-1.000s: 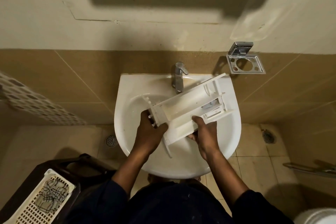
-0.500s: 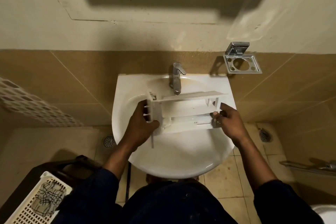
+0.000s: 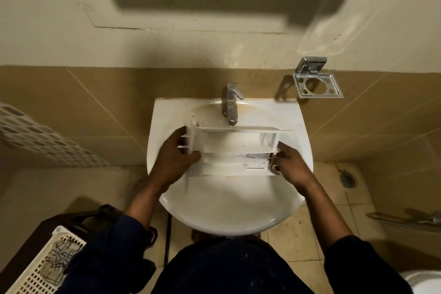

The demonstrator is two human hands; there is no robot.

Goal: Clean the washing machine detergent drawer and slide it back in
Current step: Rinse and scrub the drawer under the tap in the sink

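The white plastic detergent drawer (image 3: 232, 150) is held level over the white basin (image 3: 229, 207), lying left to right just below the chrome tap (image 3: 231, 105). My left hand (image 3: 175, 159) grips its left end, thumb across the front and fingers curled round the end wall. My right hand (image 3: 290, 166) holds the right end, with fingertips curled onto the end compartments. The drawer's open compartments face up and toward me. No water is seen running from the tap.
A chrome holder (image 3: 316, 83) is fixed to the tiled wall right of the basin. A white perforated basket (image 3: 41, 267) sits on a dark stand at lower left. Floor drains (image 3: 347, 178) lie beside the basin. A toilet rim (image 3: 422, 281) shows at lower right.
The drawer has swung from a diagonal tilt to level across the basin. My right hand moved from under its middle to its right end. My left hand kept its grip on the left end.
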